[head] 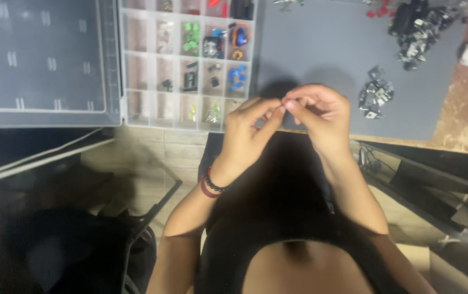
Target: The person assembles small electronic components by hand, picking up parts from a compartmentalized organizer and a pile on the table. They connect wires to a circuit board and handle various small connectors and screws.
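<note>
1. Grip: left hand [247, 133] and right hand [321, 117] meet fingertip to fingertip, above the lap and just short of the grey mat's [321, 60] near edge. Both pinch at one spot. Whatever sits between them is too small to make out; call it the part. Cannot tell which hand carries it, or whether either pinch is fully closed.

2. Part location: at the pinch point, hidden by the thumbs and forefingers. Not resting on the mat.

3. Orientation: long axis and pointing direction cannot be read; the fingers cover it.

4. Around the grip:
   - Beyond and left of the pinch: clear organizer [187, 60], lid open, with green, blue and black bits in its compartments.
   - Right of the pinch, apart from it: small heap of metal pieces [375, 92] on the mat.
   - Farther beyond and right: larger heap [419, 30].
   - Left wrist: dark bead bracelet [212, 185].

5. Risk (judgement): the pinch hangs over the lap and the floor gap, not the mat. A slip would likely drop the part out of sight below. Cause: tiny part, shared two-hand hold, no surface under it.

6. Risk (judgement): the hands shadow the pinch, so alignment is hard to check by eye.
</note>
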